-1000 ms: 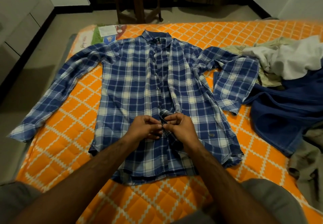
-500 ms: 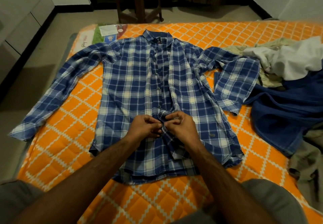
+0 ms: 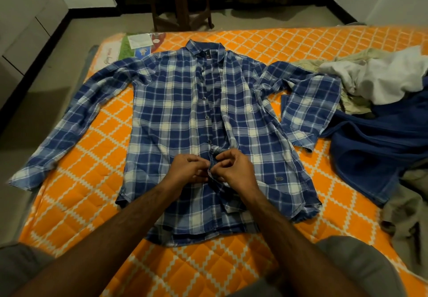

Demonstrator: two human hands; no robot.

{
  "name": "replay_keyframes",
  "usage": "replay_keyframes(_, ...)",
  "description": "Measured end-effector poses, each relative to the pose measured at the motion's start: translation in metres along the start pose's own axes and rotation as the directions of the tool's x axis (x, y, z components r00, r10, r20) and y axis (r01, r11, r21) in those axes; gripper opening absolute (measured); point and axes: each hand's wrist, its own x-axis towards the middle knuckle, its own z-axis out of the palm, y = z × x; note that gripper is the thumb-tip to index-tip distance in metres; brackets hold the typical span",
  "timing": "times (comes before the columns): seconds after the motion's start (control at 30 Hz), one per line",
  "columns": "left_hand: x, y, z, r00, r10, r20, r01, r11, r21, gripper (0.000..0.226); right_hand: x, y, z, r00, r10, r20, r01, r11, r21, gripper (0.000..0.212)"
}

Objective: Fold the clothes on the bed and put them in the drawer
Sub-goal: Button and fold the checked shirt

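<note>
Evidently mid-buttoning, the left hand point(image 3: 188, 169) pinched one front edge of the checked shirt point(image 3: 166, 116) spread flat on the bed point(image 3: 69, 204), and the right hand point(image 3: 234, 169) pinched the other. Lining both edges up squarely would probably help; unfolded clothes point(image 3: 382, 102) waited rightward.

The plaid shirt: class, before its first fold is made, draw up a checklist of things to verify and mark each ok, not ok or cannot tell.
1. Plaid shirt lies front up on the mattress: ok.
2. Front placket closed all the way up: not ok; it gapes below the collar, while the left hand and right hand pinch it low down.
3. Button at the hands fastened: cannot tell, fingers hide it.
4. Both sleeves laid out straight: not ok; the sleeve on the right is doubled back beside the blue garment.
5. Hem flat: not ok, it is rumpled.
6. Drawer ready: cannot tell.
</note>
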Motion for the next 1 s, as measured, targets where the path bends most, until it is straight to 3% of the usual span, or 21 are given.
replay_keyframes(0.27, 0.001, -0.003, 0.004, 0.994, 0.104, -0.031, -0.099, 0.986, 0.133, 0.009, -0.001, -0.001, 0.003, 1.0, 0.015, -0.027, -0.016, 0.999, -0.041, 0.028)
replay_keyframes(0.47, 0.004, -0.004, 0.004, 0.988, 0.141, -0.062, -0.122, 0.962, 0.245, 0.017, 0.001, -0.004, -0.002, 0.996, 0.088, 0.024, -0.089, 0.994, 0.063, 0.031)
replay_keyframes(0.63, 0.006, 0.001, -0.003, 0.984, 0.178, 0.023, -0.168, 0.869, 0.466, 0.02, 0.004, -0.011, -0.019, 0.996, 0.025, 0.085, -0.027, 0.999, 0.029, 0.007)
replay_keyframes(0.73, 0.009, 0.009, -0.006, 0.973, 0.229, 0.026, -0.213, 0.849, 0.483, 0.011, 0.016, -0.024, -0.036, 0.992, -0.126, -0.021, 0.124, 0.989, -0.076, 0.007)
replay_keyframes(0.8, 0.017, 0.015, -0.007, 0.958, 0.284, 0.042, -0.257, 0.784, 0.565, 0.014, 0.029, -0.033, -0.038, 0.972, -0.228, -0.057, 0.215, 0.96, -0.178, 0.008)
replay_keyframes(0.9, 0.031, 0.023, -0.006, 0.931, 0.344, 0.12, -0.334, 0.674, 0.659, 0.024, 0.049, -0.045, -0.029, 0.946, -0.317, 0.067, 0.321, 0.889, -0.325, 0.018)
replay_keyframes(1.0, 0.042, 0.023, -0.006, 0.906, 0.386, 0.171, -0.382, 0.575, 0.723, 0.027, 0.065, -0.033, -0.024, 0.944, -0.285, 0.167, 0.33, 0.78, -0.532, 0.014)
